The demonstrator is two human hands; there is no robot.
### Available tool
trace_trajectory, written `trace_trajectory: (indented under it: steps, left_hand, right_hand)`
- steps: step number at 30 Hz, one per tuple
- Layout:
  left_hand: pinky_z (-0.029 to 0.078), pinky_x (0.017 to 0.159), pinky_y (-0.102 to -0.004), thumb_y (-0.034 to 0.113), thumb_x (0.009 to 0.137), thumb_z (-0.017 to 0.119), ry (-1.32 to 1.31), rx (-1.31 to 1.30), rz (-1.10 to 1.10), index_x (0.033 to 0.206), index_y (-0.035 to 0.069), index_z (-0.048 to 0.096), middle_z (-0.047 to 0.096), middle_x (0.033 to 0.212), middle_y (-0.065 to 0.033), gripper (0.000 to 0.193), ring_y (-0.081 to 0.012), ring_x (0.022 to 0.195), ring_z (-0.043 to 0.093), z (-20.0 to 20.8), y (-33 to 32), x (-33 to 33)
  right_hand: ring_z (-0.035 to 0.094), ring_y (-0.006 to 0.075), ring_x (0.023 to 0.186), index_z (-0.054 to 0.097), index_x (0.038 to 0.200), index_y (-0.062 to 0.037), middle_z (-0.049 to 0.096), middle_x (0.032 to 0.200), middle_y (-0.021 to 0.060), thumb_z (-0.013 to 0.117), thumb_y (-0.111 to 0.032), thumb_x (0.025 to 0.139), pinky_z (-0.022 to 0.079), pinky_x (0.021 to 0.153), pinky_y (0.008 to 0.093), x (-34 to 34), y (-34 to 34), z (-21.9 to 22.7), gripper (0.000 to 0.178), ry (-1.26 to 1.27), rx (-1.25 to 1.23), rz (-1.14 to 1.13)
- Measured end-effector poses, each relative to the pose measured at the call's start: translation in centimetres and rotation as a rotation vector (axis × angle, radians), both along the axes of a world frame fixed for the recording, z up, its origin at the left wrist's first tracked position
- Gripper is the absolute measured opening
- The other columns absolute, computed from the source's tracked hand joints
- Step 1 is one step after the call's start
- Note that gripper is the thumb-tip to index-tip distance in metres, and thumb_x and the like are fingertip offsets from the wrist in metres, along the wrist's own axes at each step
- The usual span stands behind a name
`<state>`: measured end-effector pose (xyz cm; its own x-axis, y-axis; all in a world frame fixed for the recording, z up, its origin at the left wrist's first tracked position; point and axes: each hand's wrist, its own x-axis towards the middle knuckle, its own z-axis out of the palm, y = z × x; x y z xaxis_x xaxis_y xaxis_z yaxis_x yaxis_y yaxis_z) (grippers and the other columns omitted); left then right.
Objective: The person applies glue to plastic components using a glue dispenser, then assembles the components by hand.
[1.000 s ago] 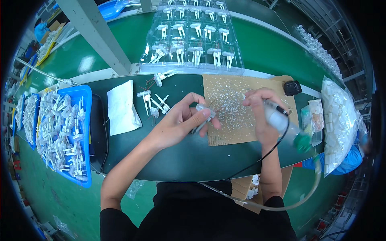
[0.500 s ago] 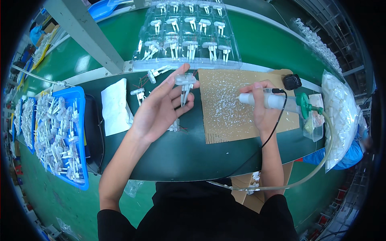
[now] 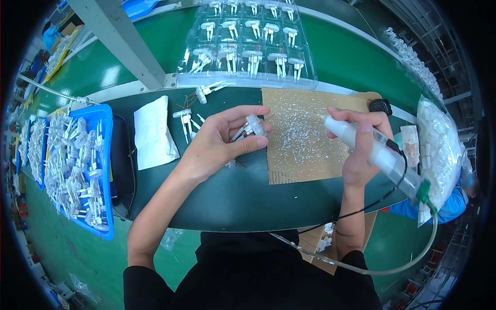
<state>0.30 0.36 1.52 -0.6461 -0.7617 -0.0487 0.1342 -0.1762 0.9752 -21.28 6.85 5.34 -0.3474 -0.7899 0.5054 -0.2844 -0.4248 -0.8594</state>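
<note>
My left hand [image 3: 209,150] pinches a small clear plastic part with white prongs [image 3: 253,126], tilted between thumb and fingers. My right hand [image 3: 364,150] is wrapped around a white dispensing syringe [image 3: 343,129]. A black cable and a green cap [image 3: 423,191] with a pale hose are attached to it. Its thin tip points up and left over a brown cardboard sheet [image 3: 310,170] strewn with white specks, apart from the part. Several similar pronged parts [image 3: 183,118] with reddish wires lie behind my left hand; one is partly hidden below it.
At left, a blue tray [image 3: 107,170] is heaped with similar parts, beside a white paper sheet [image 3: 155,134]. A clear blister tray [image 3: 248,81] with parts stands at the back. On the right are a black knob-like object [image 3: 381,106] and a bulging plastic bag [image 3: 439,144].
My left hand has turned inward, tilting the part toward the right. My right hand has swung the syringe to a slant, with its capped end lower and nearer me.
</note>
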Motion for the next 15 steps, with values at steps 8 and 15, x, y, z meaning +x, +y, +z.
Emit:
trace_trajectory:
  steps: [8, 15]
  left_hand:
    - [0.040, 0.075, -0.0248, 0.035, 0.090, 0.056, 0.380, 0.428, -0.137, 0.116, 0.002, 0.050, 0.058, 0.098, -0.0080, 0.042, -0.0122, 0.078, 0.049, -1.1, -0.1, 0.0]
    - [0.043, 0.082, -0.0290, 0.031, 0.096, 0.044, 0.578, 0.422, -0.248, 0.115, 0.004, 0.046, 0.057, 0.106, -0.0107, 0.033, -0.0150, 0.085, 0.051, -1.3, 0.7, -0.3]
  right_hand:
    - [0.061, 0.0379, 0.094, 0.033, 0.094, 0.0038, 0.060, 0.094, 0.0286, 0.047, -0.016, 0.090, 0.048, 0.087, 0.0492, 2.7, 2.5, 1.4, 0.025, -0.110, -0.053, 0.257]
    - [0.061, 0.0411, 0.093, 0.032, 0.098, 0.0013, 0.057, 0.093, 0.0301, 0.037, -0.022, 0.094, 0.049, 0.085, 0.0473, 4.2, 3.3, 1.2, 0.024, 0.094, -0.189, 0.407]
